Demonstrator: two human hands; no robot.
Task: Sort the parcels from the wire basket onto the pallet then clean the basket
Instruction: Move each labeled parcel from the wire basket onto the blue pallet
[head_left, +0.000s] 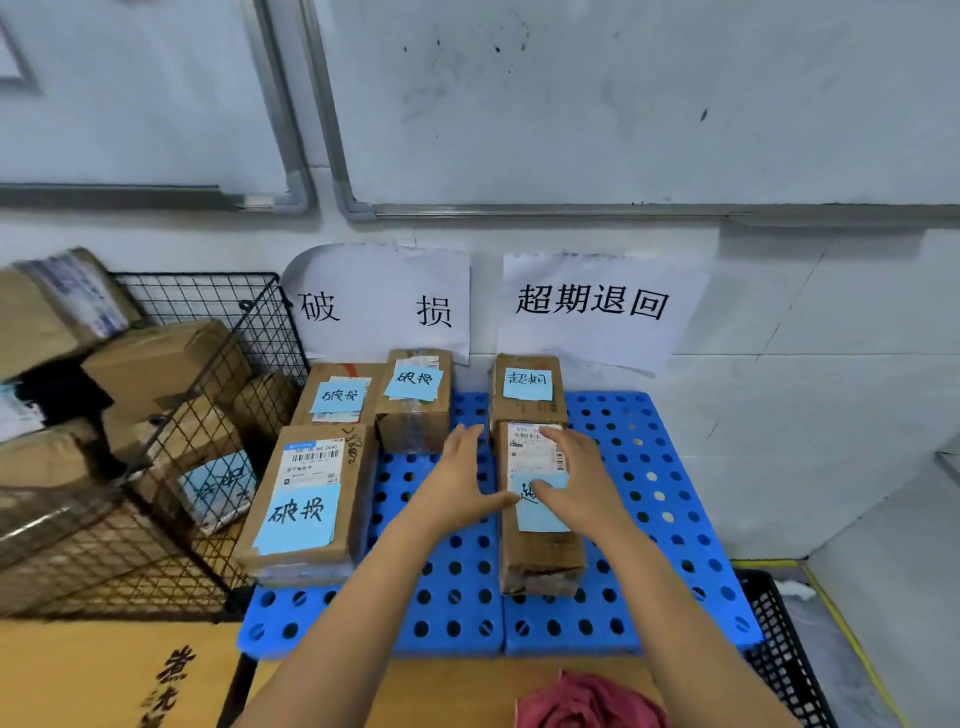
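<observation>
My right hand lies flat with fingers spread on top of a long cardboard parcel, covering part of its white printed label and square blue paper note. My left hand is wide too, fingers straight, thumb at the parcel's left edge. The parcel lies on the right half of the blue plastic pallet, which is pierced with round holes. At the left stands the black wire basket, with brown boxes in it.
</observation>
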